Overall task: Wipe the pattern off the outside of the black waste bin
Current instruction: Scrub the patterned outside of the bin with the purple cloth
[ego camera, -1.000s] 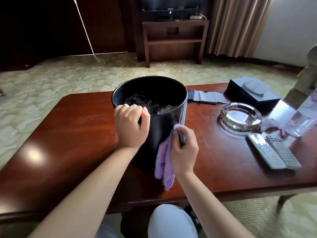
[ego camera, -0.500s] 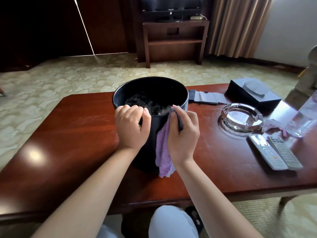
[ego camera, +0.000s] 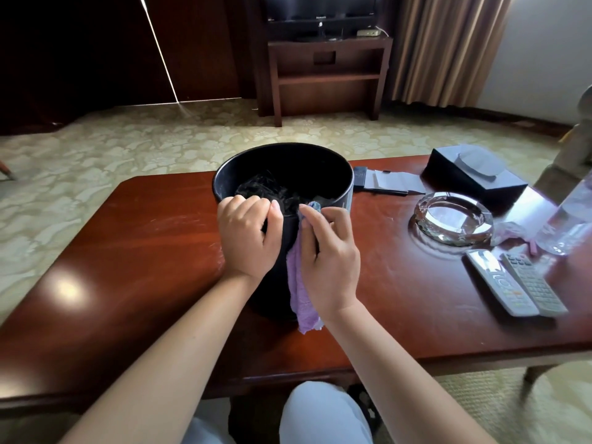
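A round black waste bin (ego camera: 333, 174) stands upright on the red-brown wooden table (ego camera: 134, 251), with dark crumpled material inside. My left hand (ego camera: 248, 238) grips the bin's near rim, fingers curled over its edge. My right hand (ego camera: 330, 261) holds a purple cloth (ego camera: 299, 296) against the bin's near outer wall, just right of the left hand. The cloth's top reaches the rim and its lower end hangs down to the table. The bin's near wall is mostly hidden behind both hands, so no pattern shows.
Right of the bin lie a glass ashtray (ego camera: 453, 219), two remote controls (ego camera: 515, 285), a dark tissue box (ego camera: 474, 174), a clear plastic bottle (ego camera: 573, 219) and papers with a pen (ego camera: 389, 184). A TV stand (ego camera: 326, 75) sits across the carpet.
My right hand has slid the cloth upward along the bin's wall from mid-height to the rim and a little to the left. My left hand has kept its grip on the rim.
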Available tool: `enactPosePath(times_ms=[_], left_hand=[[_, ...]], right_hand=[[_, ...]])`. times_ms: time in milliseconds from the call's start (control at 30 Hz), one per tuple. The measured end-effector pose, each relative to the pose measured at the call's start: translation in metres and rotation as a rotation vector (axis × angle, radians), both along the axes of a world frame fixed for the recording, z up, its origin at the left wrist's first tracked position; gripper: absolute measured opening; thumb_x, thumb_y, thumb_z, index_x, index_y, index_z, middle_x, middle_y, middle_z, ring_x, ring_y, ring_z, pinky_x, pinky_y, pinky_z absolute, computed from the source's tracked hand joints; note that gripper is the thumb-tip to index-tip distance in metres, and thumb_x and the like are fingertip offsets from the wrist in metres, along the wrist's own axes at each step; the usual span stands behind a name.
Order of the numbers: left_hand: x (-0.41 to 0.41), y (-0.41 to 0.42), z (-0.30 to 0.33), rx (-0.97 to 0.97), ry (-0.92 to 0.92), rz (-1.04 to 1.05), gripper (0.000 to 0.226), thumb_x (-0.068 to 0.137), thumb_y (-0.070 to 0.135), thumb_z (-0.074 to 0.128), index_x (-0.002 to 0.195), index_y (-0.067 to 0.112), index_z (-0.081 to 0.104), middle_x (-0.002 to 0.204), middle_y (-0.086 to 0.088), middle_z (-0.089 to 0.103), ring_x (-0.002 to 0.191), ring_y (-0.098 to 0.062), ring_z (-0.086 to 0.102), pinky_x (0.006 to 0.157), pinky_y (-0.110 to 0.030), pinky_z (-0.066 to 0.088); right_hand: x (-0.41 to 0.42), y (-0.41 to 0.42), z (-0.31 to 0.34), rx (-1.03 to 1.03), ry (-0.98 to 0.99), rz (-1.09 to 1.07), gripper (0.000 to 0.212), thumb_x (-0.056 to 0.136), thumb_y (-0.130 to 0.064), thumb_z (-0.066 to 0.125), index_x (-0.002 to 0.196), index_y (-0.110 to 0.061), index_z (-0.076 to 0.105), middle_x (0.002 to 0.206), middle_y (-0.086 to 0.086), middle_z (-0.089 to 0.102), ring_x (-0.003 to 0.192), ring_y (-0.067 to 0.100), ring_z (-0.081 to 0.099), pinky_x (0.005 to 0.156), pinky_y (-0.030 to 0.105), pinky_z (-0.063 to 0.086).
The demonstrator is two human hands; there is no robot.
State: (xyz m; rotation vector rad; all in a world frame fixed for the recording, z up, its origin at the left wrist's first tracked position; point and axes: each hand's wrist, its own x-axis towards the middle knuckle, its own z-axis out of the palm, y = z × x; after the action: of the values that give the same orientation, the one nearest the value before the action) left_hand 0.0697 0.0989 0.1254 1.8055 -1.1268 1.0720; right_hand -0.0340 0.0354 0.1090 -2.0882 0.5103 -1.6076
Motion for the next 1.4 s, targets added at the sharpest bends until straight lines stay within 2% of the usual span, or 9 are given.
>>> enactPosePath(times_ms=[133, 367, 500, 567, 800, 933, 1067, 1200, 1400], left_hand=[[-0.001, 0.001, 0.002, -0.008, -0.001, -0.023, 0.030, 0.094, 0.015, 0.035, 0.066, 0.022, 0.029, 0.052, -0.006, 0.038, 0.052, -0.028, 0.039, 0.061, -0.038, 0.030], [-0.002, 0.001, 0.003, -0.020, 0.001, -0.006, 0.033, 0.093, 0.013, 0.029, 0.061, 0.019, 0.033, 0.052, -0.007, 0.040, 0.052, -0.028, 0.039, 0.061, -0.036, 0.028], [-0.003, 0.001, 0.002, -0.013, -0.014, -0.018, 0.029, 0.093, 0.014, 0.032, 0.065, 0.021, 0.030, 0.053, -0.006, 0.038, 0.054, -0.027, 0.037, 0.061, -0.036, 0.027], [-0.002, 0.001, 0.002, -0.001, -0.007, -0.014, 0.030, 0.093, 0.015, 0.032, 0.064, 0.020, 0.032, 0.053, -0.006, 0.039, 0.054, -0.028, 0.038, 0.061, -0.037, 0.029], [-0.001, 0.002, 0.001, 0.015, 0.001, -0.003, 0.032, 0.093, 0.016, 0.030, 0.062, 0.018, 0.036, 0.054, -0.007, 0.041, 0.055, -0.029, 0.040, 0.061, -0.040, 0.031], [0.000, 0.001, 0.000, 0.016, 0.008, 0.013, 0.034, 0.093, 0.016, 0.030, 0.060, 0.015, 0.038, 0.054, -0.008, 0.041, 0.055, -0.029, 0.040, 0.062, -0.040, 0.030], [0.001, 0.001, -0.002, 0.014, 0.005, 0.025, 0.037, 0.093, 0.016, 0.031, 0.059, 0.011, 0.042, 0.055, -0.008, 0.042, 0.055, -0.029, 0.040, 0.062, -0.039, 0.031], [0.001, 0.001, -0.002, 0.013, 0.011, 0.024, 0.036, 0.093, 0.017, 0.031, 0.059, 0.012, 0.040, 0.054, -0.008, 0.041, 0.055, -0.028, 0.039, 0.061, -0.040, 0.032], [0.000, 0.000, -0.002, 0.000, 0.002, 0.024, 0.034, 0.093, 0.016, 0.032, 0.059, 0.014, 0.038, 0.054, -0.008, 0.040, 0.054, -0.028, 0.038, 0.061, -0.040, 0.032]], right_hand=[[-0.001, -0.006, -0.006, 0.022, -0.027, -0.035, 0.021, 0.091, -0.016, 0.055, 0.105, -0.013, 0.071, 0.093, 0.004, 0.061, 0.069, 0.007, 0.054, 0.047, 0.025, 0.048], [-0.003, -0.014, -0.013, -0.123, -0.018, -0.003, 0.021, 0.091, -0.011, 0.056, 0.107, -0.009, 0.070, 0.097, -0.001, 0.054, 0.066, 0.005, 0.049, 0.049, 0.019, 0.044], [0.001, -0.010, -0.011, 0.070, -0.182, -0.035, 0.022, 0.089, -0.008, 0.056, 0.105, -0.001, 0.069, 0.093, 0.008, 0.062, 0.080, 0.002, 0.055, 0.073, 0.004, 0.042], [0.003, -0.008, -0.012, 0.181, -0.234, -0.037, 0.022, 0.089, -0.005, 0.057, 0.107, 0.001, 0.068, 0.094, 0.003, 0.060, 0.086, 0.001, 0.054, 0.079, 0.005, 0.043], [-0.002, -0.010, -0.037, 0.643, -0.160, -0.069, 0.018, 0.090, -0.007, 0.058, 0.104, -0.007, 0.071, 0.085, -0.007, 0.059, 0.078, 0.000, 0.058, 0.073, 0.000, 0.036], [-0.008, -0.006, -0.068, 0.771, -0.022, -0.081, 0.020, 0.091, -0.008, 0.057, 0.105, -0.006, 0.071, 0.088, -0.002, 0.061, 0.088, 0.018, 0.062, 0.072, 0.005, 0.036], [-0.009, -0.005, -0.053, 0.747, -0.044, -0.065, 0.020, 0.091, -0.007, 0.057, 0.106, -0.006, 0.071, 0.087, -0.005, 0.059, 0.084, 0.007, 0.061, 0.072, -0.001, 0.034], [-0.004, -0.013, -0.001, 0.549, -0.213, -0.035, 0.017, 0.089, -0.009, 0.062, 0.101, -0.006, 0.072, 0.082, -0.011, 0.060, 0.076, -0.008, 0.057, 0.071, 0.001, 0.038], [0.001, -0.022, 0.004, 0.510, -0.225, -0.065, 0.017, 0.088, -0.011, 0.062, 0.101, -0.007, 0.073, 0.084, -0.004, 0.063, 0.074, -0.002, 0.055, 0.071, 0.001, 0.037]])
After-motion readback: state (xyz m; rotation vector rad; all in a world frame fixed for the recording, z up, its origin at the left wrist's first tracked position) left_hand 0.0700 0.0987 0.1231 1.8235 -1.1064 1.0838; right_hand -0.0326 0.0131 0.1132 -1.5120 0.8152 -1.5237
